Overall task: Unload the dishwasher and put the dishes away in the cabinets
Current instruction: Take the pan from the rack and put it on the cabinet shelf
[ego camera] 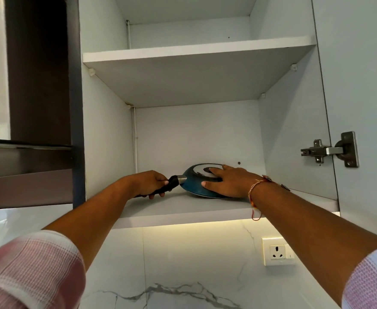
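The round teal-blue frying pan (193, 186) lies base up on the lower shelf (160, 208) of an open white wall cabinet (107, 130), roughly mid-width and towards the back. Its silvery disc base (199, 169) faces upward and its rim faces down to the shelf. Whether the rim sits fully flat cannot be told. The pan's black handle (172, 182), joined by a short metal collar, points to the left.

The left hand (152, 181) grips that handle, with its fingers (164, 176) curled round it from above and the thumb underneath. The right hand (230, 181) rests on the upturned pan. Its fingers (214, 171) are straight and spread across the silvery base and the blue side, pressing rather than curling round anything. A red-and-white thread bracelet (255, 191) circles the right wrist, with a loose end hanging down. Both forearms are bare, reaching up from rolled pink-and-white checked sleeves (31, 270).

Above the pan, a second white shelf (194, 70) spans the cabinet on small pegs. The cabinet door (361, 85) stands open on the right, held by a metal hinge (330, 150). A dark brown panel (38, 63) adjoins the cabinet on the left. Below the cabinet, warm light falls on a white marble-patterned wall (172, 275), which carries a white socket (278, 252).
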A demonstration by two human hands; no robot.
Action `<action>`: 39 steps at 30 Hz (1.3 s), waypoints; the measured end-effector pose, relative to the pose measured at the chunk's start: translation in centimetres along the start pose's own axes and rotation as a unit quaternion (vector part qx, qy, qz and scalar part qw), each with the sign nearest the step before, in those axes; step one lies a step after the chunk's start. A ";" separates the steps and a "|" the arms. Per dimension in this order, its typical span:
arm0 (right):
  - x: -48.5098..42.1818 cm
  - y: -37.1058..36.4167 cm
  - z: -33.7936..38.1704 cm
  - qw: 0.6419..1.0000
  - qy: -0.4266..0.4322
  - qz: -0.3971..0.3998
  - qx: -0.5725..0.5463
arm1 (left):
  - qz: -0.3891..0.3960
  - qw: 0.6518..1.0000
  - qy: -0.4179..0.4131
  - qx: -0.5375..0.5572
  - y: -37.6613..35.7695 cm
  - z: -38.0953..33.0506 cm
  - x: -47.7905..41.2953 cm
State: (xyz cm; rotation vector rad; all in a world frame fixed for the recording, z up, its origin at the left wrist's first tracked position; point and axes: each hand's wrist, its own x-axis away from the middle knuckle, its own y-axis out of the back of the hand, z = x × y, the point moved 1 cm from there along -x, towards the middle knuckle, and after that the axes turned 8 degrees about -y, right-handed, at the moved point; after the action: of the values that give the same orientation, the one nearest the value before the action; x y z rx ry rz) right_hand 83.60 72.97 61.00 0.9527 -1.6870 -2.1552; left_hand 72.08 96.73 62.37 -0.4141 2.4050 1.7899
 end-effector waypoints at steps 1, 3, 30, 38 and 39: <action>0.0 0.0 0.0 1.000 0.002 0.002 -0.004 | 0.007 1.000 0.004 -0.001 0.0 0.0 -0.1; 0.0 -0.1 0.1 1.000 0.008 -0.003 -0.003 | 0.015 1.000 0.010 0.000 -0.1 0.0 -0.1; 0.7 -0.4 0.3 1.000 0.000 0.012 -0.008 | -0.061 0.997 0.035 0.012 -0.6 1.4 -0.1; 4.0 2.7 -0.3 0.998 -0.026 -0.045 -0.020 | -0.203 0.979 -0.026 -0.013 0.2 -1.7 2.2; 4.8 3.3 -0.4 0.998 -0.032 -0.058 -0.012 | -0.220 0.975 -0.040 -0.014 0.3 -2.5 2.7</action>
State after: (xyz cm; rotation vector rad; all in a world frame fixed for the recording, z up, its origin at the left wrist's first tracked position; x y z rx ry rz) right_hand 79.59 68.97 62.42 1.0086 -1.6693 -2.2992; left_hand 69.61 94.00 62.70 -0.7889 2.0302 1.6060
